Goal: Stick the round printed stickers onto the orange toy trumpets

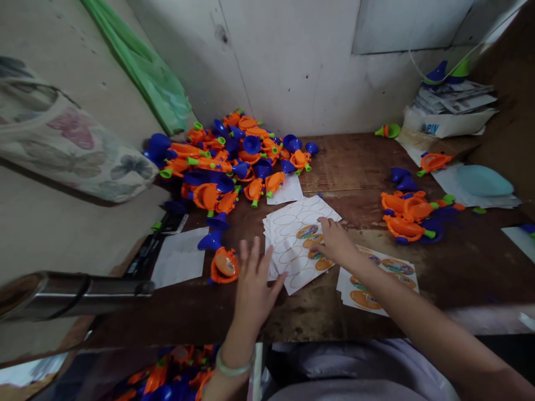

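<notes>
Currently, the right hand [334, 240] is pressing its fingertips onto a sheet of oval stickers [292, 250] on the wooden table [355, 161], though any pinch is impossible to tell, while the left hand [253, 284] is hovering spread wide beside the sheet, near an orange-and-blue plastic toy [224, 266].

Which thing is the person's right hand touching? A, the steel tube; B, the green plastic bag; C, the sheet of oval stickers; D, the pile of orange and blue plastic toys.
C: the fingertips of the right hand rest on the sheet of oval stickers, at its printed ovals.
</notes>
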Available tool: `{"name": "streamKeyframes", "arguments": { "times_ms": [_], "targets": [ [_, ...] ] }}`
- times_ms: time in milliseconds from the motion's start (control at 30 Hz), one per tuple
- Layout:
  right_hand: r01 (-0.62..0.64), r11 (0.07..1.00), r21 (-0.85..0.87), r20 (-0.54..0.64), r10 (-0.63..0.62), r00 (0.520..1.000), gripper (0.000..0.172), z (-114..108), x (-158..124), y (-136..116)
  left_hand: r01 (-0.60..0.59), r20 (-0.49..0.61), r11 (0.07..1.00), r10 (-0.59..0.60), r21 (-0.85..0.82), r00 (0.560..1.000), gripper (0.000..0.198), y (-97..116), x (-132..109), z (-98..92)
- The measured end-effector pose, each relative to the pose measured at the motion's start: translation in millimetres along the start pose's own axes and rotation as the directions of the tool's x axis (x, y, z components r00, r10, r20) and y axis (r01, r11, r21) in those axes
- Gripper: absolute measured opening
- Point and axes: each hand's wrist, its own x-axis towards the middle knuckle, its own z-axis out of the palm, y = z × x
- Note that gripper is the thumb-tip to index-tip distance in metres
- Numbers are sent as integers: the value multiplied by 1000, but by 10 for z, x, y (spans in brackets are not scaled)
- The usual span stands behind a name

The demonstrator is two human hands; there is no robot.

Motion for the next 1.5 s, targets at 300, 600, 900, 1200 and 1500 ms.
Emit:
{"name": "streamKeyframes", "arguments": {
  "times_ms": [300, 600, 900, 1200, 1500],
  "targets": [
    [134, 979, 154, -164, -109, 980, 37, 76, -69, 74, -78, 175, 996, 85, -45, 981, 94, 410, 341, 186],
    [493, 839, 231, -389, -384, 837, 24, -82, -476, -72, 146, 104, 658, -103, -739, 989, 30, 772, 838, -254],
    [619, 760, 196, -549, -438, 712, 23, -231, -660, -188, 390, 333, 377, -207, -840, 920, 29, 990, 861, -502],
    [706, 697, -129, -619, -612, 491, 24, -298, -921, -200, 382, 305, 317, -269, -868, 914, 30, 992, 932, -583],
    [673, 734, 91, -610, -493, 620, 61, -401, -898, -140, 366, 312, 376, -198, -851, 929, 36, 882, 1021, -628]
  ]
}}
